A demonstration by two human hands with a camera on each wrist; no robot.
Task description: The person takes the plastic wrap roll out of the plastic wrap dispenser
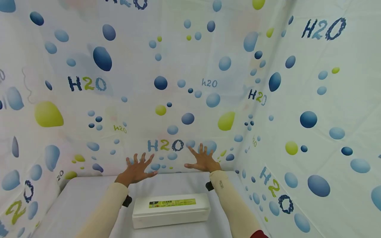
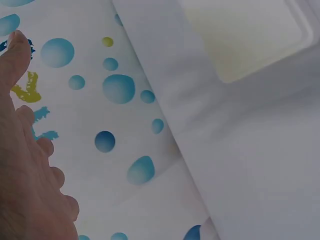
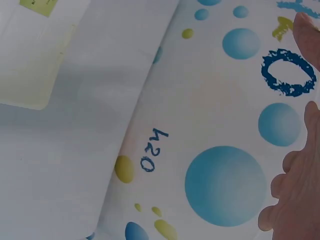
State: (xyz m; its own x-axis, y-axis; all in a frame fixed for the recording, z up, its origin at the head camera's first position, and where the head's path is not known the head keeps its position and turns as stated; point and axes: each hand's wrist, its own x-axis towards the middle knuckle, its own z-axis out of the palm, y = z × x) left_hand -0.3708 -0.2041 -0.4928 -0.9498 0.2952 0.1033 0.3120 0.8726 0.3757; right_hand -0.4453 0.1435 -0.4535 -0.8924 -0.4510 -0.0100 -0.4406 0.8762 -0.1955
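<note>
Both hands are raised with fingers spread and hold nothing. In the head view the left hand [image 1: 136,171] is beyond the far left corner of a long white box [image 1: 171,215], and the right hand [image 1: 203,161] is beyond its far right corner. The box lies on the table and carries a yellow-green label [image 1: 172,203] on its top. The left wrist view shows the left hand [image 2: 35,170] at the left edge, with a corner of the box [image 2: 260,40] at the upper right. In the right wrist view, the right hand [image 3: 297,190] sits at the right edge.
A white-covered table [image 1: 89,195] carries the box. Behind it hangs a white curtain [image 1: 134,66] printed with blue and green drops and H2O lettering. Another stretch of curtain [image 1: 327,99] runs along the right side, close to the table's edge.
</note>
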